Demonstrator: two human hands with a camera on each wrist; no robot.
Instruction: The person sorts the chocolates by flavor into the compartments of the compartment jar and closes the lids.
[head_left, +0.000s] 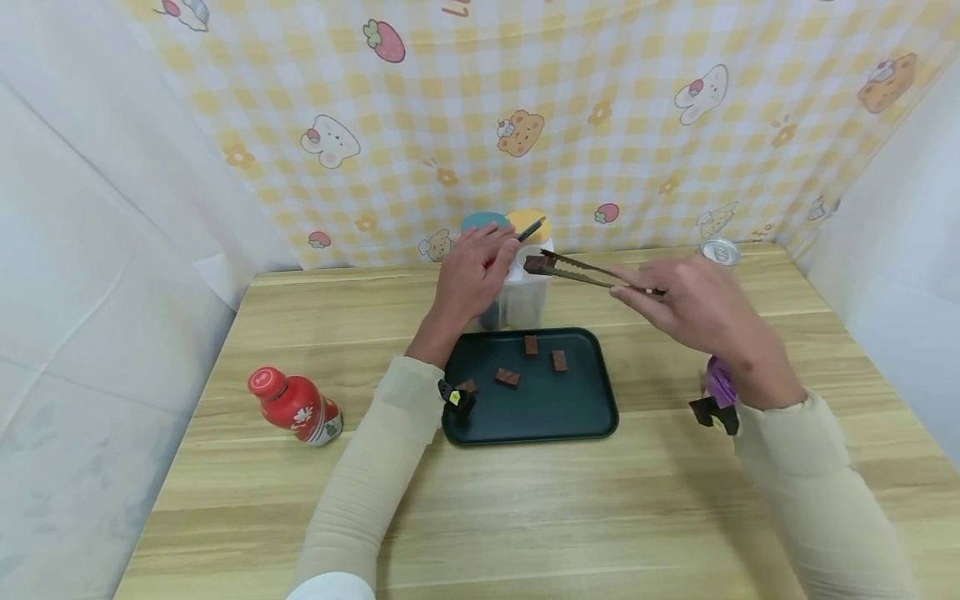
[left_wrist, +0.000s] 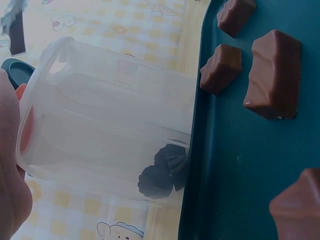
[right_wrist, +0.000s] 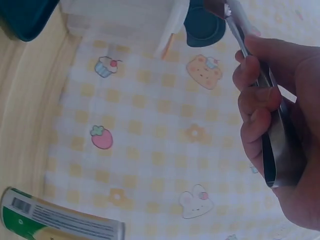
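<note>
My right hand (head_left: 693, 304) grips metal tongs (head_left: 581, 271), whose tips hold a chocolate piece (head_left: 538, 264) over the open mouth of a clear, lidded container (head_left: 522, 304). At the container's top, my left hand (head_left: 476, 267) lies by the teal and yellow lids and seems to pinch a raised dark lid (head_left: 531, 230); its fingertips are partly hidden. Dark ridged pieces (left_wrist: 162, 172) lie low inside the container. In front of it, a dark green tray (head_left: 536, 417) bears several brown chocolate pieces (head_left: 507, 377).
A red bottle (head_left: 300, 407) stands on the table's left side. At the back right is a can (head_left: 720, 252), green and white in the right wrist view. A purple item (head_left: 721, 383) shows beside the right forearm. Behind the table hangs a checked yellow cloth (head_left: 450, 108).
</note>
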